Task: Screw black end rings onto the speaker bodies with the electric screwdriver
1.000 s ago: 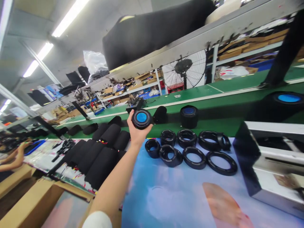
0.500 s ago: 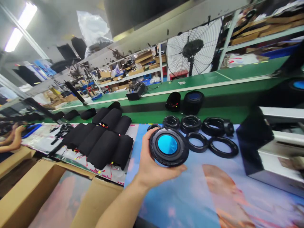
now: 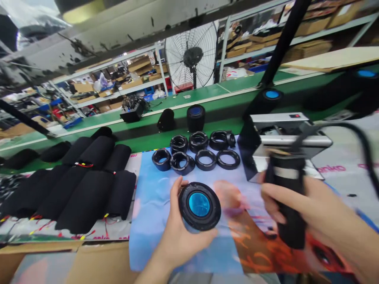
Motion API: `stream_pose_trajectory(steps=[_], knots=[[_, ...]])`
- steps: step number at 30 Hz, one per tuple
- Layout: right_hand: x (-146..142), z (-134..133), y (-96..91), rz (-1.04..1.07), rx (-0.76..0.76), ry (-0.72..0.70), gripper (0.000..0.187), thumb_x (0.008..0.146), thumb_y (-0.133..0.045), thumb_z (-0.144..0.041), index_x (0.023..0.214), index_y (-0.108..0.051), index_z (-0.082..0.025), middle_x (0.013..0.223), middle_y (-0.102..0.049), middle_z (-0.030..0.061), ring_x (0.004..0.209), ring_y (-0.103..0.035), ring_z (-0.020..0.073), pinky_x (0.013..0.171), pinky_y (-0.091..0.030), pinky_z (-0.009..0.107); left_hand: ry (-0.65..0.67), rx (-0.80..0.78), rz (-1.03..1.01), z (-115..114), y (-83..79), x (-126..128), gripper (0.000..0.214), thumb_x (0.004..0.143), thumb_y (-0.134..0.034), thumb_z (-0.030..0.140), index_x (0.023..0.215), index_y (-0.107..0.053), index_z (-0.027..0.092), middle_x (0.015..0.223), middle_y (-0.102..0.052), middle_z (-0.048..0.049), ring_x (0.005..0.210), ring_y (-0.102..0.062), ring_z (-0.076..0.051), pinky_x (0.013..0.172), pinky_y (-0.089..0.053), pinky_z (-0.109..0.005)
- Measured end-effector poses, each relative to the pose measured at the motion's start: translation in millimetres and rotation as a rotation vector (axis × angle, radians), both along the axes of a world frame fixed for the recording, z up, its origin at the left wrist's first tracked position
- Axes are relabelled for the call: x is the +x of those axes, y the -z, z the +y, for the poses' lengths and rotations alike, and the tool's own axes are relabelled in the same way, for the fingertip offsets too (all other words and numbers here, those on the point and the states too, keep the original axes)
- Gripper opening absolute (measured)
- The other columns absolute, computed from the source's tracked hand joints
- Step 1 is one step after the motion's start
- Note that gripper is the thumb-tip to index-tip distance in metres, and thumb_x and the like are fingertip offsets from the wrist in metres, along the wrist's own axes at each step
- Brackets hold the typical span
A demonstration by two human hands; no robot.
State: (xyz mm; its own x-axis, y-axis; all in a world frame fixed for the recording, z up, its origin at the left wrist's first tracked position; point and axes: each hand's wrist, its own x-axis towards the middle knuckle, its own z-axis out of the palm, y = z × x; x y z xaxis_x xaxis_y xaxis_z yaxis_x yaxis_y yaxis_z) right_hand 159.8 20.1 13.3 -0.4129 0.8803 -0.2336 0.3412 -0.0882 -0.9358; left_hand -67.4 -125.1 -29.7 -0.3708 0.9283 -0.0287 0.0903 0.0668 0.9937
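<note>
Cupping blue-centred disc [image 3: 199, 206], right fingers [image 3: 281, 196] wrapping tool [image 3: 292, 227]

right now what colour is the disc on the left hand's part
Blue: the disc shows best in the head view.

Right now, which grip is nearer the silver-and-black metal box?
Right. The right grip, holding a blurred black object, is just in front of the box; the left grip, holding a blue-centred round black part, is farther off, to its left.

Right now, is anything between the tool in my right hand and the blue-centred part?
Nothing visible: between the black tool in your right hand and the round part in your left hand, only air above the printed sheet. The rings lie farther back.
</note>
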Motion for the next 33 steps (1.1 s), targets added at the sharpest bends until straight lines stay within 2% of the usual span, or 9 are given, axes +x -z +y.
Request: stream_pose_trajectory(steps=[4,7,10,14,19,22,26,31,33], knots=[[-49,28,3.0,-0.08,0.021,-0.021,0.03,0.084,-0.077,-0.041,0.094,-0.056,-0.021,0.061,-0.061,-0.0037,0.052,-0.059,0.0159,0.052,-0.05,0.027,0.144,0.011,0.065,-2,-20.5,-13,0.126,0.066,-0.096,0.029,0.167,-0.02,0.035,0.176,-0.031,-0.0119,0.168,-0.02,-0.045,0.131,-0.039,-0.061],[-79,46,9.0,-0.186,0.057,-0.039,0.033,0.089,-0.076,-0.025,0.114,-0.057,-0.018,0.071,-0.062,-0.0056,0.05,-0.058,0.0128,0.049,-0.048,0.024,0.213,-0.019,0.064,0,-24.8,-19,0.126,0.063,-0.101,0.035,0.165,-0.028,0.035,0.175,-0.036,-0.0125,0.164,-0.032,-0.046,0.131,-0.036,-0.065],[-98,59,13.5,-0.306,0.14,-0.066,0.038,0.096,-0.078,-0.027,0.126,-0.059,-0.015,0.095,-0.068,0.0014,0.066,-0.063,0.0118,0.059,-0.055,0.024,0.25,-0.06,0.102,5,-23.3,-23,0.118,0.058,-0.105,0.041,0.158,-0.042,0.032,0.167,-0.047,-0.0146,0.154,-0.048,-0.046,0.129,-0.037,-0.068],[-116,69,16.1,-0.445,0.285,-0.087,0.043,0.098,-0.078,-0.032,0.135,-0.062,-0.016,0.132,-0.064,0.011,0.109,-0.067,0.0231,0.091,-0.063,0.04,0.23,0.047,0.206,13,-19.4,-24,0.104,0.057,-0.105,0.044,0.146,-0.053,0.027,0.158,-0.056,-0.0161,0.147,-0.055,-0.045,0.125,-0.043,-0.066],[-127,70,19.9,-0.567,0.336,-0.104,0.042,0.096,-0.08,-0.03,0.132,-0.064,-0.015,0.132,-0.065,0.0116,0.12,-0.066,0.0278,0.106,-0.058,0.052,0.227,0.267,0.347,25,-7.6,-30,0.099,0.064,-0.102,0.044,0.148,-0.054,0.025,0.154,-0.063,-0.0172,0.143,-0.062,-0.042,0.121,-0.051,-0.06],[-117,64,7.9,-0.519,0.364,-0.095,0.049,0.09,-0.085,-0.028,0.13,-0.061,-0.014,0.121,-0.07,0.0112,0.108,-0.07,0.0266,0.096,-0.062,0.045,0.23,0.405,0.46,33,1.5,-38,0.103,0.064,-0.101,0.046,0.152,-0.051,0.025,0.152,-0.065,-0.0173,0.141,-0.065,-0.041,0.119,-0.053,-0.058],[-86,47,-34.3,-0.363,0.398,-0.122,0.059,0.079,-0.089,-0.035,0.129,-0.061,-0.022,0.101,-0.075,0.0033,0.088,-0.074,0.0242,0.073,-0.061,0.031,0.258,0.438,0.502,37,0.9,-44,0.109,0.066,-0.099,0.049,0.158,-0.046,0.024,0.16,-0.058,-0.0196,0.147,-0.059,-0.044,0.122,-0.05,-0.061],[-56,23,-76.6,-0.181,0.3,-0.603,0.053,0.073,-0.081,-0.034,0.125,-0.07,-0.03,0.082,-0.074,-0.0039,0.063,-0.068,0.0187,0.049,-0.052,0.023,0.337,0.203,0.317,31,-17.2,-39,0.113,0.071,-0.098,0.04,0.166,-0.037,0.026,0.164,-0.055,-0.017,0.15,-0.055,-0.045,0.126,-0.043,-0.062],[-54,17,-77.1,-0.226,0.33,-0.633,0.048,0.071,-0.081,-0.028,0.118,-0.076,-0.034,0.082,-0.076,-0.0059,0.063,-0.069,0.0173,0.049,-0.052,0.021,0.336,0.175,0.244,28,-20.6,-36,0.118,0.071,-0.099,0.036,0.169,-0.033,0.028,0.168,-0.051,-0.0159,0.155,-0.049,-0.044,0.13,-0.037,-0.063]])
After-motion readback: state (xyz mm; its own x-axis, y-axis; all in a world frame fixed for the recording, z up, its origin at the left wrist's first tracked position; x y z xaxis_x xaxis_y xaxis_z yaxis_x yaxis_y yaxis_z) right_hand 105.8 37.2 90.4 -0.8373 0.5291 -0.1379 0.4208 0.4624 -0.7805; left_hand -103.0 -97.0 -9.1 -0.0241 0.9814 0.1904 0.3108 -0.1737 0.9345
